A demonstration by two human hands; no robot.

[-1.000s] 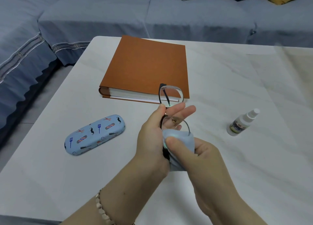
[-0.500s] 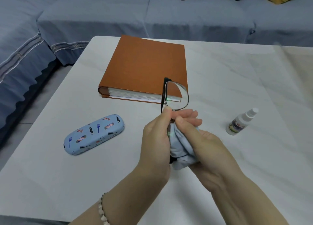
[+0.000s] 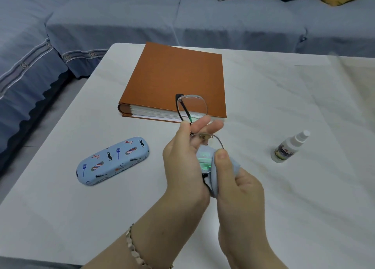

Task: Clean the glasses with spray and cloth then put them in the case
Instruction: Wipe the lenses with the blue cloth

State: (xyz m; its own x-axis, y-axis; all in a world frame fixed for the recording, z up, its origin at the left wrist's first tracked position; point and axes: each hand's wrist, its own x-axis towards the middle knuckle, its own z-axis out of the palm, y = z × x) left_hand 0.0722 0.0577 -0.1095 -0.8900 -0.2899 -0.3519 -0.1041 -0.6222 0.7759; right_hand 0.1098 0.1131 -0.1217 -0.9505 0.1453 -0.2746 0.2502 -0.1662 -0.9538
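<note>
R fingers [image 3: 222,157] lower, pinching cloth [image 3: 233,166] over glasses [image 3: 192,106]

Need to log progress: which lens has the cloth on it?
The lower lens, nearer the person: the right hand pinches the cloth round it. The upper lens, over the book, is bare.

left hand [image 3: 185,164]: pinches glasses [image 3: 192,106] near bridge, fingers extended | right hand [image 3: 243,187]: thumb presses cloth [image 3: 214,185], fingers curled
</note>
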